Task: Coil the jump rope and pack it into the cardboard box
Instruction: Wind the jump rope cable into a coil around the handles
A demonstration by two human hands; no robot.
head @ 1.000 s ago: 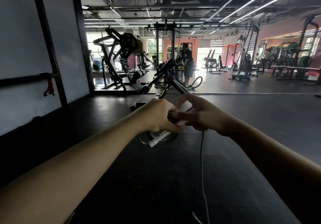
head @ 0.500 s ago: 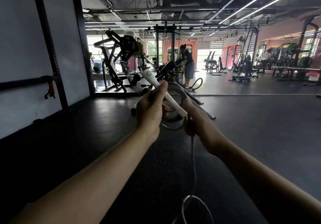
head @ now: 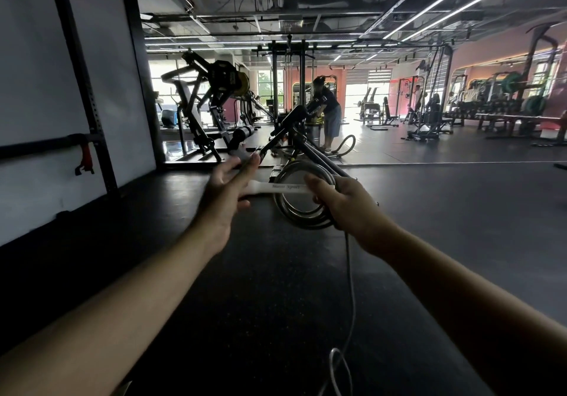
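The right hand grips the coiled grey jump rope, a bundle of round loops, together with the white plastic handle that lies across the loops. The long axis of this handle runs almost level, from the right hand toward the left hand. The left hand is beside the free end of the handle, its fingers mostly straight; if it touches the handle I cannot tell. One loose strand of rope hangs from the right hand down to the dark rubber floor. I judge more winding is needed. No cardboard box is visible.
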